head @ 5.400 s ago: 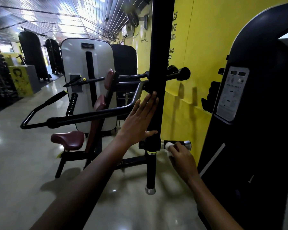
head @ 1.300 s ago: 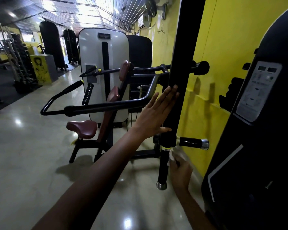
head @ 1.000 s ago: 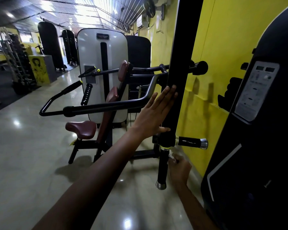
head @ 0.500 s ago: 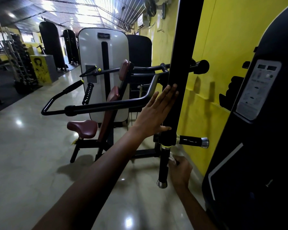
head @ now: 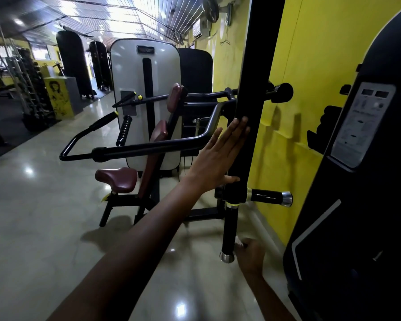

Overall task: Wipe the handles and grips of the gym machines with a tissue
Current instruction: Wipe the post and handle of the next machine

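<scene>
1. A glossy pale stone floor point(head: 33, 228) spreads to the left of the tall black upright post point(head: 255, 89), and a yellow painted wall point(head: 310, 54) runs just behind that post on its right.
2. A large black rounded machine housing point(head: 368, 205) stands right of the post, carrying a grey instruction panel point(head: 361, 126).
3. Left of the post, farther back, is a seated machine with a white weight-stack shroud point(head: 130, 89), a maroon padded seat point(head: 116, 179) and long black lever arms point(head: 148, 147) that reach towards the post.
4. The left hand point(head: 215, 158) lies flat against the left face of the post, its fingers point(head: 239, 130) straight and together, pointing up, the thumb point(head: 229, 179) spread across the post's front.
5. Below that hand a short black horizontal grip with a chrome end cap point(head: 269, 197) sticks out from the post to the right.
6. A black vertical grip with a chrome end cap point(head: 229, 230) hangs straight down from the post's lower end.
7. The right hand point(head: 250, 253) is at the right side of this vertical grip near its cap, fingers curled; it is blurred.
8. A small scrap of white tissue point(head: 239, 244) shows between the right hand's fingers and the vertical grip, against the grip's lower part.
</scene>
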`<state>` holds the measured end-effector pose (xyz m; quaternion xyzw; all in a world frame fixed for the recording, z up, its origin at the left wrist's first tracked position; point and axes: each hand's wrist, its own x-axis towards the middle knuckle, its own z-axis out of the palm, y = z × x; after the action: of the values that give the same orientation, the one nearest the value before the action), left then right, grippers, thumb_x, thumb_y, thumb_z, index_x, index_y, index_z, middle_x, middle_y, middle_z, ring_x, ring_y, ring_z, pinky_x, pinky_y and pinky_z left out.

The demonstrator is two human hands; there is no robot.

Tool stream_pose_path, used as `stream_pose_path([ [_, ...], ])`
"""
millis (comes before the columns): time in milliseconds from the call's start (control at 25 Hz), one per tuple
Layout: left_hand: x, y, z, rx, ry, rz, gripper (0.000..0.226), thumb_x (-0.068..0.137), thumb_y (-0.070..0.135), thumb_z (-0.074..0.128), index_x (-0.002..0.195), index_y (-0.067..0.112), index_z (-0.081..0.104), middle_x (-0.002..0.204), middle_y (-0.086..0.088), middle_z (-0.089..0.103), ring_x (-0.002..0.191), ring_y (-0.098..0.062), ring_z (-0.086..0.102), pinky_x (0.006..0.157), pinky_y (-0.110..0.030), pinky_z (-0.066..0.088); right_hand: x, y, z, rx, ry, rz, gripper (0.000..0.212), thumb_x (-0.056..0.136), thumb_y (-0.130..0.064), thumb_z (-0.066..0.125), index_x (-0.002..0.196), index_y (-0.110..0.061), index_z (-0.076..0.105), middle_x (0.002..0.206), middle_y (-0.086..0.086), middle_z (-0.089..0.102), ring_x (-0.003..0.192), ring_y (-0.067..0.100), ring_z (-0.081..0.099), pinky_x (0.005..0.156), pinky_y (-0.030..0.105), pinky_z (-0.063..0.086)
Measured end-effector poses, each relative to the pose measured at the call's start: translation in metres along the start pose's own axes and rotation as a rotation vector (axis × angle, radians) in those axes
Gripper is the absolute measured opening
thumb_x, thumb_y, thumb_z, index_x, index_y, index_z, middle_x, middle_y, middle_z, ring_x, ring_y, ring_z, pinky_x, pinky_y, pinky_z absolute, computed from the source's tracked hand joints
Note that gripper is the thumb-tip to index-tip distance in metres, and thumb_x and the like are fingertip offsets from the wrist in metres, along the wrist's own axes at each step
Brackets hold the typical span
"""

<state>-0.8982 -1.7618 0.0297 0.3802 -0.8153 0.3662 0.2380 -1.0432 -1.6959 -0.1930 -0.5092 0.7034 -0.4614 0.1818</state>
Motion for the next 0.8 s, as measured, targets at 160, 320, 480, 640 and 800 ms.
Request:
stream_pose_path([
  [160, -0.001, 0.001, 0.000, -0.014, 0.005, 0.006, 0.121, 0.070, 0.069, 0.063, 0.152, 0.005, 0.000, 0.160, -0.018, 0.003, 0.148, -0.030, 0.000, 0.121, -0.045, 0.008, 0.034, -0.035, -0.013, 0.199, 0.025, 0.119, 0.042, 0.081, -0.013, 0.073, 0.048, -0.012, 0.047, 0.048, 0.001, 0.041, 0.051, 0.012, 0.038, 0.048, 0.024, 0.032],
  [320, 0.000, 0.000, 0.001, -0.016, 0.019, 0.005, 0.121, 0.070, 0.069, 0.065, 0.151, 0.005, 0.002, 0.160, -0.018, 0.005, 0.148, -0.030, 0.002, 0.121, -0.044, 0.007, 0.053, -0.061, -0.030, 0.374, 0.048, 0.014, 0.009, 0.080, -0.008, 0.069, 0.073, -0.003, 0.070, 0.063, 0.004, 0.061, 0.053, -0.001, 0.052, 0.046, 0.006, 0.036],
  [480, 0.000, 0.001, 0.001, -0.017, 0.027, 0.009, 0.122, 0.069, 0.068, 0.066, 0.151, 0.005, 0.001, 0.159, -0.018, 0.005, 0.148, -0.028, -0.001, 0.121, -0.044, 0.009, 0.055, -0.044, -0.026, 0.470, -0.085, 0.029, 0.007, 0.084, -0.006, 0.067, 0.081, -0.003, 0.072, 0.072, 0.005, 0.066, 0.066, 0.009, 0.060, 0.062, 0.019, 0.047],
  [640, 0.000, 0.002, 0.001, -0.020, 0.022, 0.004, 0.122, 0.070, 0.068, 0.066, 0.151, 0.005, 0.001, 0.159, -0.018, 0.005, 0.148, -0.030, 0.001, 0.121, -0.044, 0.009, 0.062, -0.041, -0.021, 0.504, -0.293, 0.160, 0.039, 0.087, 0.001, 0.058, 0.051, -0.012, 0.062, 0.057, 0.004, 0.056, 0.065, 0.024, 0.054, 0.058, 0.027, 0.041],
  [800, 0.000, 0.002, 0.002, 0.004, 0.014, 0.002, 0.121, 0.071, 0.070, 0.064, 0.151, 0.005, 0.000, 0.159, -0.018, 0.003, 0.148, -0.029, -0.001, 0.121, -0.044, 0.008, 0.078, -0.053, -0.028, 0.542, -0.294, 0.153, 0.017, 0.082, 0.011, 0.057, 0.071, 0.000, 0.065, 0.061, 0.006, 0.059, 0.057, 0.018, 0.055, 0.056, 0.026, 0.044],
])
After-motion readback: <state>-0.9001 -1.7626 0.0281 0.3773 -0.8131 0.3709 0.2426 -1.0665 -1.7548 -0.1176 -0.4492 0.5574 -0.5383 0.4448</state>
